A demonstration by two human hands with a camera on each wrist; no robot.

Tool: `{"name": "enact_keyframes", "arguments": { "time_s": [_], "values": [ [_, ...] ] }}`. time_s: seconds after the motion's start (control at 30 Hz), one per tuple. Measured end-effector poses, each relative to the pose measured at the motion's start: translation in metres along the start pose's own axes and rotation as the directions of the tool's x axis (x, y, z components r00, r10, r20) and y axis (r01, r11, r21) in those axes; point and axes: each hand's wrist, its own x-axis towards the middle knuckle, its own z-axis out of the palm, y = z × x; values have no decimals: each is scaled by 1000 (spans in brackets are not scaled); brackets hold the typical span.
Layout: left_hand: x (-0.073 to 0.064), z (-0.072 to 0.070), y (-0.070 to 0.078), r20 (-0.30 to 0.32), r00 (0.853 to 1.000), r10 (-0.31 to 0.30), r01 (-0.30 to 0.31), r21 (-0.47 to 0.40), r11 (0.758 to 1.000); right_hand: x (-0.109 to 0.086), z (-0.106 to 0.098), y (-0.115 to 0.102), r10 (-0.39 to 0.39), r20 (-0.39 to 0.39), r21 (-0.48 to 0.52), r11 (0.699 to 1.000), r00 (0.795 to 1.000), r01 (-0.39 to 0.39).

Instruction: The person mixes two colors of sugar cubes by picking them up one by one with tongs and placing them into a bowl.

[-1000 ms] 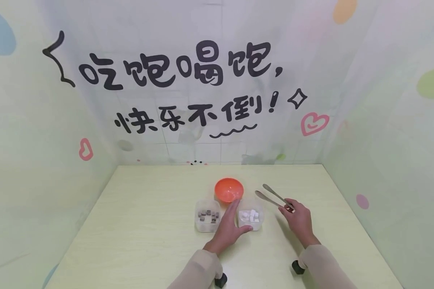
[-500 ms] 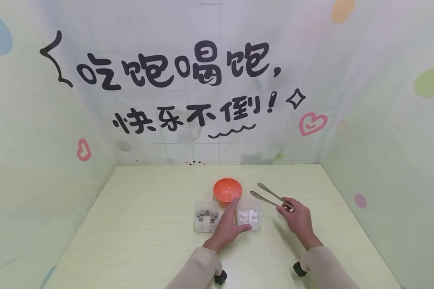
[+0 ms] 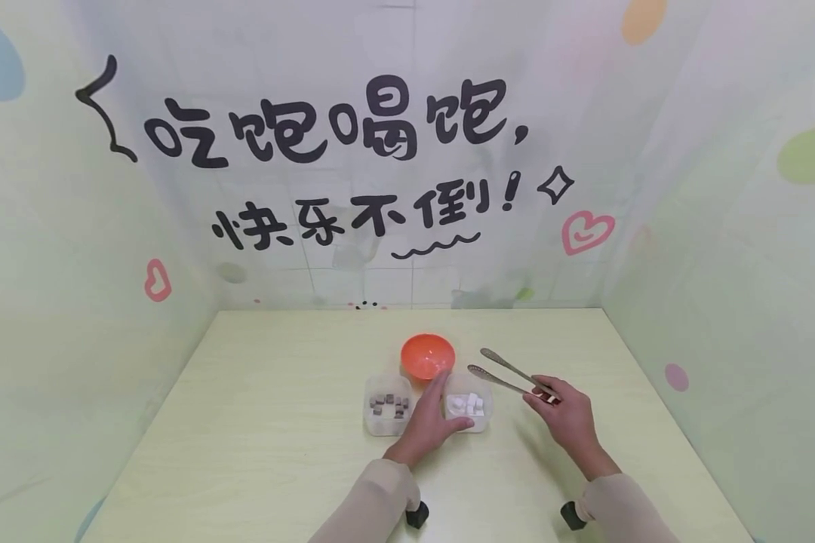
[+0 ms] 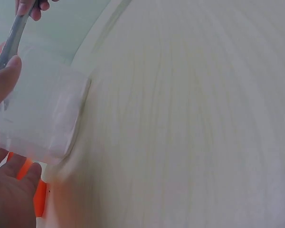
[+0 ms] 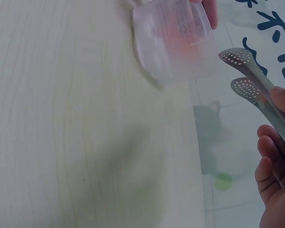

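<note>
My left hand [image 3: 429,422] curls along the left side of a clear plastic container [image 3: 487,413], thumb at its front and fingers at its back. Several white cubes [image 3: 474,403] lie inside. In the left wrist view the container's wall [image 4: 42,109] shows between thumb and fingers. My right hand [image 3: 570,418] holds metal tongs [image 5: 251,69] with perforated ends. Their two arms stand spread with nothing between them. The tips point left, above and just right of the container's back edge.
A second clear container [image 3: 389,430] with several brown cubes [image 3: 390,400] stands left of my left hand. Behind the two containers sits an orange bowl [image 3: 428,354]. All stand on a pale wooden table [image 3: 265,422] before a printed wall [image 3: 353,279].
The tongs' tips have moved left and slightly down toward the container of white cubes. My right hand has shifted a little right and nearer the body. The left hand stays on the container.
</note>
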Motion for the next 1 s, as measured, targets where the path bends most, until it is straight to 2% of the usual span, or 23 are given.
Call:
{"name": "enact_keyframes", "arguments": {
  "time_s": [0.17,0.4,0.53,0.73,1.0],
  "values": [
    [0,0,2,-8,1000,10,-10,-21,1000,-1,-6,-4,7,82,58,998,997,-12],
    [1,1,-1,-12,1000,6,-6,-3,1000,0,-9,-7,5,216,74,997,976,-21],
    [0,1,0,-11,1000,-1,1,-10,1000,-1,-9,-8,13,237,74,997,971,-31],
    [-2,2,2,-17,1000,4,-4,-14,1000,0,-10,-10,-27,254,71,997,967,9],
    [-1,3,0,-24,1000,0,-1,-13,1000,3,-7,-12,12,346,36,999,938,-26]
  ]
}}
